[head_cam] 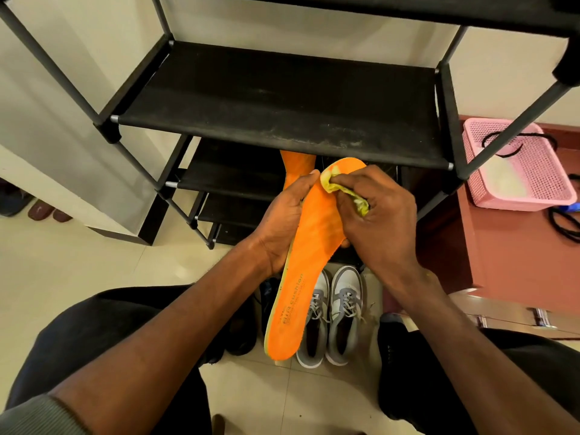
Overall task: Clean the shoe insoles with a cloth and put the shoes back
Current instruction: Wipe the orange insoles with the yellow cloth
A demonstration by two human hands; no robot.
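My left hand (287,219) grips an orange insole (301,277) from underneath at its middle, thumb on the left edge, heel end pointing toward me. My right hand (375,219) holds a crumpled yellow cloth (332,183) pressed against the insole's toe half. A second orange insole (296,167) sticks out behind my left hand, its lower part hidden. A pair of grey and white sneakers (329,312) stands on the tiled floor below the insole, toes toward the rack.
A black shoe rack (282,105) with bare fabric shelves stands in front of me. A pink plastic basket (514,164) sits at right on a reddish-brown surface, beside black cables (561,221). Dark shoes (241,324) lie left of the sneakers. More footwear (37,210) is at far left.
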